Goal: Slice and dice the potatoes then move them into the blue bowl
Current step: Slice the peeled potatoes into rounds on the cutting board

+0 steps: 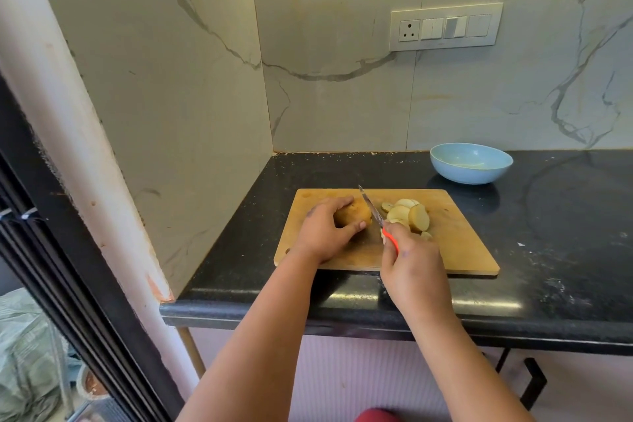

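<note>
Potato half hidden under left hand, knife handle mostly covered

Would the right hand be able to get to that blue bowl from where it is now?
Probably yes, once free. The blue bowl sits on the counter beyond the cutting board's far right corner, with nothing standing between. But the right hand grips the knife, so it would likely set that down first.

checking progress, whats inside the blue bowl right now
The blue bowl shows no potato pieces, only a pale streak near its bottom; its near wall hides the part of the inside closest to the camera. The slices are on the board.
</note>
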Tool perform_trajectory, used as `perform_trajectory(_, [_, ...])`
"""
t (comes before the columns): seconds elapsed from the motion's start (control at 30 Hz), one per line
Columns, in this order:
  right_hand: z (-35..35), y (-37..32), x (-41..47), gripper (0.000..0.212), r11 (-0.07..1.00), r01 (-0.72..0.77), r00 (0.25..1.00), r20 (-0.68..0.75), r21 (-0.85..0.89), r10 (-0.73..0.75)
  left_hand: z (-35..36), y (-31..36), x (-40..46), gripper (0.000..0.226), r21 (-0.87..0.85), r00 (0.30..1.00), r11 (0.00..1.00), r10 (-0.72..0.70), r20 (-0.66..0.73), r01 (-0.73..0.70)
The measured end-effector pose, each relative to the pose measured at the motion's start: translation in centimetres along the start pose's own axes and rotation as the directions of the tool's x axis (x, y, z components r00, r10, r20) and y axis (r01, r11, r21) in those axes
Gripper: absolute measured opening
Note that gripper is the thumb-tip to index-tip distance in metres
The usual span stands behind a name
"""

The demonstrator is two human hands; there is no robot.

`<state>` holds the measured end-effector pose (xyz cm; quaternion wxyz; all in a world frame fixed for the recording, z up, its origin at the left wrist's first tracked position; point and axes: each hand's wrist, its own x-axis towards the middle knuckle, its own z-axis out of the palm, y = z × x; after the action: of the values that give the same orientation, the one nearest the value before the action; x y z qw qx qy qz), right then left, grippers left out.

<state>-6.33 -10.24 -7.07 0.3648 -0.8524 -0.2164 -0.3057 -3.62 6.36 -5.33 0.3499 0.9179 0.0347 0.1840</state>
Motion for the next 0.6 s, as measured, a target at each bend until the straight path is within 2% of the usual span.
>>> perform_trajectory(0.4, [-0.2,-0.8,0.6,0.025,0.999,-0.027,0.998,0.052,-0.020,0.028,0.0,0.1,0.2,0.063,-0.022,1.000,1.000,-0.009,-0.011,0.009])
perform_trajectory(0.5, [0.0,-1.6,1.7,0.027,0.993,-0.088,0.985,0.140,-0.078,0.098,0.1,-0.1,0.3,0.062,-0.067,0.999,0.998,-0.018,-0.031,0.016])
perform_trajectory(0.6, [0.1,-2.7,3.9,0.031,0.968,-0.142,0.948,0.255,-0.206,0.193,0.1,-0.1,0.3,0.061,-0.090,0.999,0.996,-0.025,-0.035,0.022])
